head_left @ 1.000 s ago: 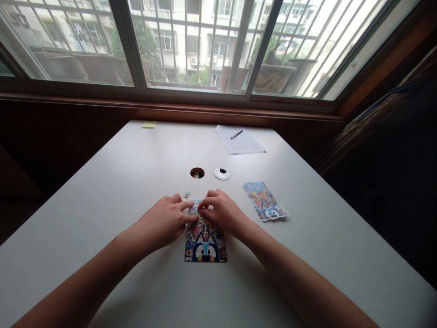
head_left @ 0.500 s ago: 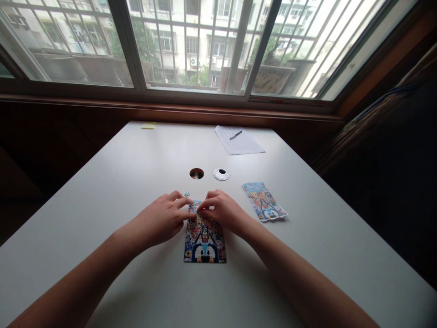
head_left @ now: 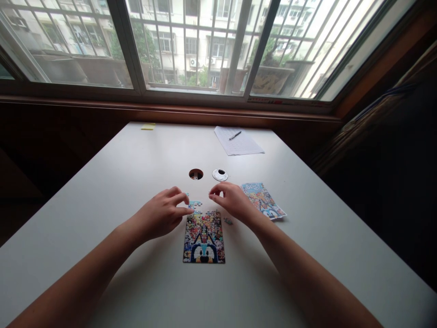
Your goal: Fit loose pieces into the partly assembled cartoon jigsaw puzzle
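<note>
the left hand [head_left: 163, 210] is spread at the far left of the jigsaw puzzle [head_left: 204, 234]; beyond it, the right hand [head_left: 232, 201] is curled, pinching what i cannot tell.

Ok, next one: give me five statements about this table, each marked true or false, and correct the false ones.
1. The left hand is at the upper left of the jigsaw puzzle. True.
2. The puzzle's top edge is complete and straight. False: it is ragged, with gaps.
3. Loose puzzle pieces lie just right of the puzzle. True.
4. The round cover is fitted into the table hole. False: it lies to the right of the hole, which is open.
5. The pen lies on the papers at the table's far side. True.
</note>
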### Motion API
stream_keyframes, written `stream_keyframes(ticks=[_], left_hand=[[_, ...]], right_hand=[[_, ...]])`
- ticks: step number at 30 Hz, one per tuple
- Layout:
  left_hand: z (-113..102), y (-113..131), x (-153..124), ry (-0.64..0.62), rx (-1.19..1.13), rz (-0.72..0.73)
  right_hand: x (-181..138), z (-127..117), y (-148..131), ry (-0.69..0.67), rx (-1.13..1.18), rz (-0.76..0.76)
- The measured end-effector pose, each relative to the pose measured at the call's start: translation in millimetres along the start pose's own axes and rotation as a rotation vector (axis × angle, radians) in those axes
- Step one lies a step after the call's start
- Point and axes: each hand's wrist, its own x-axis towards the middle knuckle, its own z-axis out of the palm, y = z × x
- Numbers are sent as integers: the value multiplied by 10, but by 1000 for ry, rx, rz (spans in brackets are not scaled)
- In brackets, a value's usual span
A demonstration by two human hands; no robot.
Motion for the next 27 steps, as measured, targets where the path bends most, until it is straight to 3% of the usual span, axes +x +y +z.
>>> stream_keyframes(ticks=[5,11,18,22,27], left_hand=[[85,3,7,56,-7,45],[227,32,-8,214,-53,120],[214,14,-48,358,-133,124],[213,-18,-67,354,-151,125],[222,-33,-79,340,-167,121]], right_hand=[[25,-155,46,-46,-151,90],[-40,-507,53,-287,-433,219],[-117,-852,142,-496,-437,429],[-129,-974,201,-587,-473,615],[-141,-1076,257,-601,-449,674]])
